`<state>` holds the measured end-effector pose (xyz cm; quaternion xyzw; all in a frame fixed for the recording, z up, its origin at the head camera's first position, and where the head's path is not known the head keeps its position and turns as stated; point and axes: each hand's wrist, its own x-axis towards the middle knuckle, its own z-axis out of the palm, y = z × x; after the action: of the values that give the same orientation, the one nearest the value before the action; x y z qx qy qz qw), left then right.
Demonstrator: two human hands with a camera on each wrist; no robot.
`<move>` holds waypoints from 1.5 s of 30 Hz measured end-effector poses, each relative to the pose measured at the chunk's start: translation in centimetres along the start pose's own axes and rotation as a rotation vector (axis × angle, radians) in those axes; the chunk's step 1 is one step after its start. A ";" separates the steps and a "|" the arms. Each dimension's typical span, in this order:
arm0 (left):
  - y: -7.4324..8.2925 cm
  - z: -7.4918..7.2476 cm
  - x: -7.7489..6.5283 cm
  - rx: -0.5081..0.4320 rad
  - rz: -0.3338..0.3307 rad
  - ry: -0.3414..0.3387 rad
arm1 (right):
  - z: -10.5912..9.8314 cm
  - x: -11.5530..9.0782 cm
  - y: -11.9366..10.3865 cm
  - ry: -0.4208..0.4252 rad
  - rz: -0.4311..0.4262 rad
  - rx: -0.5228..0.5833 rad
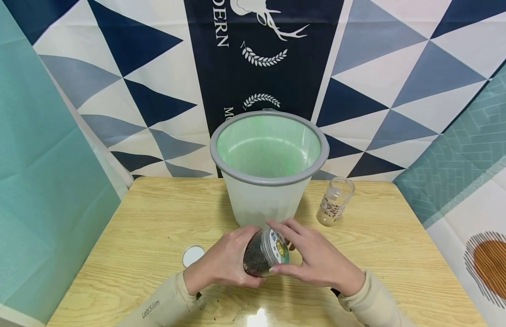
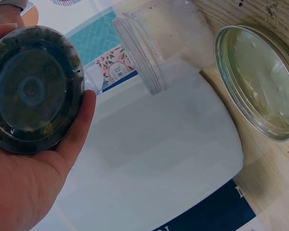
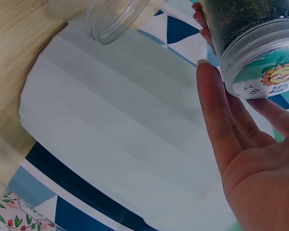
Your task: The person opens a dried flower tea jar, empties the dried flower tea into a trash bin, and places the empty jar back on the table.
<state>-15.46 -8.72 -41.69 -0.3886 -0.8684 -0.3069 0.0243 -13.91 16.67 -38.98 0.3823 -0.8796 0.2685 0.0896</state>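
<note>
A clear cylindrical jar of dark granular matter (image 1: 254, 260) was tilted between both hands, over the pale wood-grain surface (image 1: 154, 227), on the near side of a translucent white bucket with a smooth grey rim (image 1: 257, 200). Its long axis ran crosswise, base toward the left. The left hand (image 1: 232, 259) grasped its smooth body; the right hand (image 1: 318, 256) gripped its round, flat, white-and-green printed lid (image 1: 279, 247).

- Left hand (image 1: 227, 258): grips a tilted jar (image 1: 255, 257) of dark contents.
- Right hand (image 1: 318, 256): holds its printed lid (image 1: 280, 246).
- Bin (image 1: 265, 200): grey-rimmed, just beyond the hands.
- Glass (image 1: 335, 202): right of the bin.
- Disc (image 1: 193, 255): white, to the jar's left.
- Table (image 1: 393, 231): pale wood, under the bin.
</note>
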 end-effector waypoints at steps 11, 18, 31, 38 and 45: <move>-0.1 0.0 -0.1 0.002 0.002 -0.008 | -0.5 0.0 0.1 -0.059 -0.103 0.060; -0.1 0.0 0.2 0.015 -0.005 -0.002 | -0.7 0.0 0.2 -0.031 -0.074 0.041; -0.2 0.1 0.3 0.035 -0.005 -0.008 | -0.3 -0.3 0.2 0.011 0.024 0.016; -0.1 0.1 0.4 0.034 0.009 -0.011 | -0.3 -0.4 0.0 -0.011 -0.010 0.043; -0.1 0.3 0.2 0.031 0.019 -0.013 | -0.8 -0.4 0.2 -0.062 -0.084 0.064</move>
<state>-15.60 -8.49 -41.92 -0.3986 -0.8694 -0.2907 0.0278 -13.78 17.49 -38.55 0.4296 -0.8561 0.2806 0.0610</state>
